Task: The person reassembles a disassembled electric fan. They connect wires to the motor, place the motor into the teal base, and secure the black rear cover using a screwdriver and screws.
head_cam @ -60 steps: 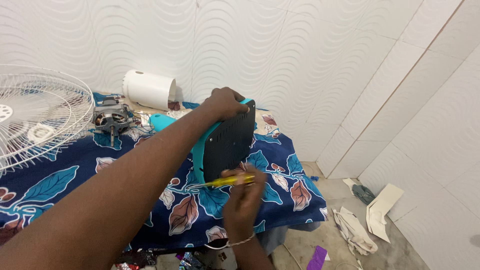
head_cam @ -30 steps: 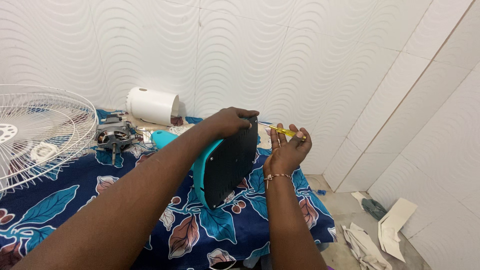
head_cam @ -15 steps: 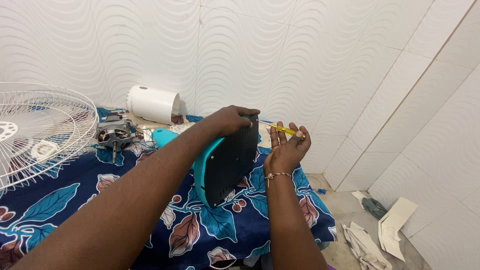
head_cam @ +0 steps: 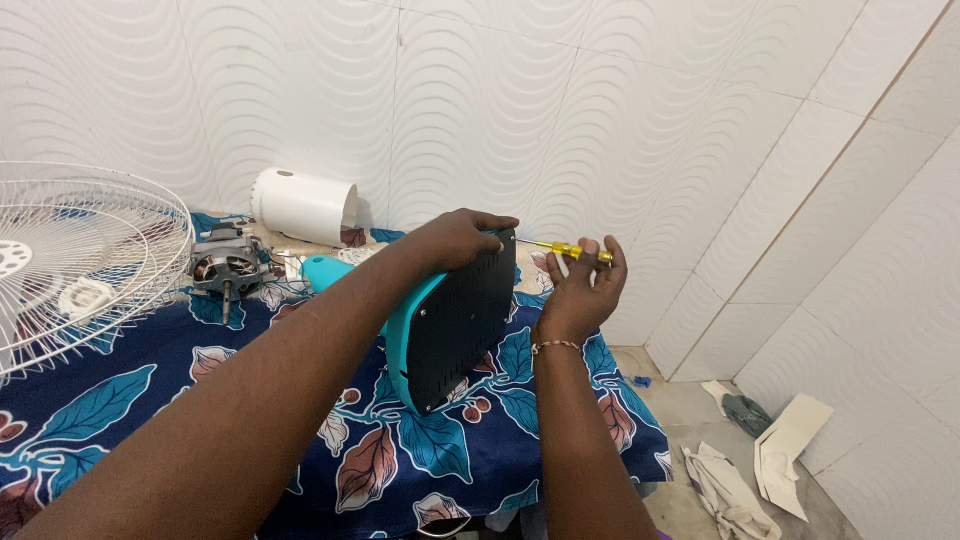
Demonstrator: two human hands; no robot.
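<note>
A teal fan base with a black perforated underside [head_cam: 455, 325] stands tilted on its edge on the table. My left hand [head_cam: 458, 239] grips its top edge. My right hand [head_cam: 583, 287] is raised just right of the base's top corner and holds a yellow-handled screwdriver [head_cam: 568, 250] in its fingertips. The screwdriver lies nearly level, its metal tip pointing left at the top corner of the base.
A blue leaf-patterned cloth [head_cam: 120, 390] covers the table. A white wire fan grille [head_cam: 80, 265] stands at the left, with a fan motor [head_cam: 226, 268] and a white cylindrical cover [head_cam: 303, 207] behind. White wavy tiles line the walls. Rags and paper scraps [head_cam: 760, 460] lie on the floor at right.
My right hand rose with the screwdriver from the base's lower edge to its top corner. The fingers then closed around the handle, levelling the tool. The left hand kept its grip.
</note>
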